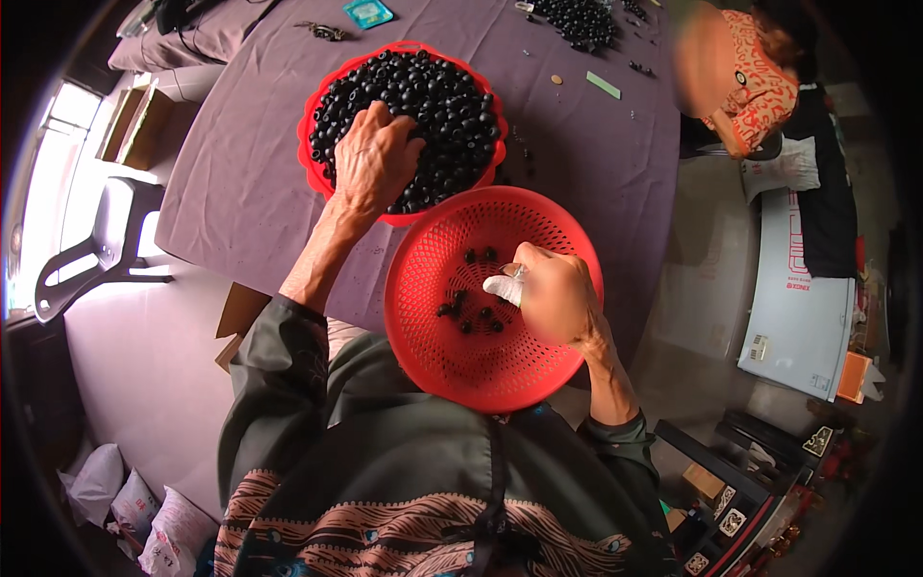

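Note:
A red scalloped basin (310,159) on the table is heaped with round black beads (452,125), some showing holes. My left hand (373,159) rests on the heap with its fingers curled down among the beads, the fingertips hidden. Nearer to me, a red perforated colander (423,356) sits at my lap against the table edge and holds several loose black beads (466,308). Above its right side is my right hand (553,293), closed, with white wrapping on the thumb. Whatever its fingers pinch is hidden.
A purple cloth covers the table (240,163). More black beads (582,21) lie in a pile at the far side, near a green strip (604,85) and a blue packet (369,12). Another person (740,77) sits at the far right. A dark chair (101,240) stands left.

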A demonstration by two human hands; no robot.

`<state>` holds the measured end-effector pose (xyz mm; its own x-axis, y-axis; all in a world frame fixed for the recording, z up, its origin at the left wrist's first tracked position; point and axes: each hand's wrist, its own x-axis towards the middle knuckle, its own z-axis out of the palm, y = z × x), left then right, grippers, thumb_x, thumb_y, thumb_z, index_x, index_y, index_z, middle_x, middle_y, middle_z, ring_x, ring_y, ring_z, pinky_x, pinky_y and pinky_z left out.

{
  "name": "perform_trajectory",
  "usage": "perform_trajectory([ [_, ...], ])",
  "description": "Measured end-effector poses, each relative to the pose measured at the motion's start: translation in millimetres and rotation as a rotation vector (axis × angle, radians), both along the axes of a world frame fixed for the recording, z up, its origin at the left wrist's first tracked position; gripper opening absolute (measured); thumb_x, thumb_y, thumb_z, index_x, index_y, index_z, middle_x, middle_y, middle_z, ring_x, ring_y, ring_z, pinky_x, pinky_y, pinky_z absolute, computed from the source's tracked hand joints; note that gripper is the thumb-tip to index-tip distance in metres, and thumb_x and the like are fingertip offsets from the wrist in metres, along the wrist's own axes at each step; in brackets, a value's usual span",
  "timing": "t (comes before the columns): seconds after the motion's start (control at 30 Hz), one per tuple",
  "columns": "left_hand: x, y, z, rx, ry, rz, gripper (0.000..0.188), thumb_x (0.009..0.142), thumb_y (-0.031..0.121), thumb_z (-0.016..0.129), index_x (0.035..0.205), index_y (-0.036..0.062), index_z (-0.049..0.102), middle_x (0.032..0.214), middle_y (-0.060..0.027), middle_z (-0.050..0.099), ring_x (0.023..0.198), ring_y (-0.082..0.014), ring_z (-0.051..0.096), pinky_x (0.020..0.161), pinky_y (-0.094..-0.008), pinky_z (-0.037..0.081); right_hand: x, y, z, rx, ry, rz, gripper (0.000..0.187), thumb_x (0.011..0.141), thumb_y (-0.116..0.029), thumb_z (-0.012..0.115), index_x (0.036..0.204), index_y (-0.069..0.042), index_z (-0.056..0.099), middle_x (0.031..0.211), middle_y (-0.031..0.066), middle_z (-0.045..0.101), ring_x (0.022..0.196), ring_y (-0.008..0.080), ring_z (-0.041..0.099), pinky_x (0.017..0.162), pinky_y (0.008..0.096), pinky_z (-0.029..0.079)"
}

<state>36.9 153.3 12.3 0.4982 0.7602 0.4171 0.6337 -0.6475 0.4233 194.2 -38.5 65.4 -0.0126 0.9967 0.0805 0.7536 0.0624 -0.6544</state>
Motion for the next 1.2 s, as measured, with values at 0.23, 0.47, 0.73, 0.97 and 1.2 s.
perform_trajectory([
  [0.23,12,0,-7,0.101,0.032,-0.026,0.013,0.070,0.015,0.062,0.080,0.0078,0.059,0.080,-0.0075,0.050,0.080,-0.0245,0.052,0.067,-0.0371,0.045,1,0,-3,-0.037,-0.047,-0.017,0.036,0.072,-0.028,0.072,0.067,-0.002,0.047,0.060,0.0109,0.060,0.050,0.0221,0.059,0.045,0.0319,0.046],
  [0.47,12,2,-8,0.196,0.004,-0.071,0.014,0.068,0.010,0.061,0.081,0.0070,0.058,0.075,-0.0075,0.052,0.075,-0.0248,0.051,0.067,-0.0367,0.044,-4,0,-6,-0.040,-0.047,0.007,0.037,0.073,-0.029,0.071,0.067,-0.002,0.046,0.060,0.0109,0.060,0.050,0.0221,0.059,0.045,0.0319,0.046],
  [0.73,6,0,11,-0.049,-0.270,-0.040,0.016,0.070,0.009,0.061,0.085,0.0059,0.059,0.076,-0.0081,0.058,0.068,-0.0219,0.057,0.062,-0.0339,0.047,-8,0,-5,-0.011,0.051,0.040,0.037,0.078,-0.033,0.065,0.070,-0.004,0.045,0.056,0.0085,0.055,0.052,0.0255,0.059,0.046,0.0333,0.046],
  [0.97,-8,-39,37,-1.480,-1.489,-0.548,0.020,0.085,0.007,0.057,0.103,-0.0006,0.056,0.085,-0.0097,0.060,0.075,-0.0151,0.058,0.067,-0.0288,0.049,-3,7,19,-0.080,0.209,-0.027,0.042,0.081,-0.043,0.059,0.073,-0.002,0.050,0.061,0.0114,0.059,0.055,0.0267,0.060,0.049,0.0343,0.046],
  [1.2,6,-78,30,-1.627,-1.510,-0.677,0.022,0.087,0.015,0.054,0.105,0.0032,0.055,0.095,-0.0107,0.058,0.080,-0.0187,0.058,0.072,-0.0305,0.048,-3,27,39,0.021,0.168,-0.077,0.036,0.079,-0.037,0.063,0.079,-0.001,0.055,0.064,0.0127,0.060,0.057,0.0218,0.061,0.053,0.0320,0.046],
])
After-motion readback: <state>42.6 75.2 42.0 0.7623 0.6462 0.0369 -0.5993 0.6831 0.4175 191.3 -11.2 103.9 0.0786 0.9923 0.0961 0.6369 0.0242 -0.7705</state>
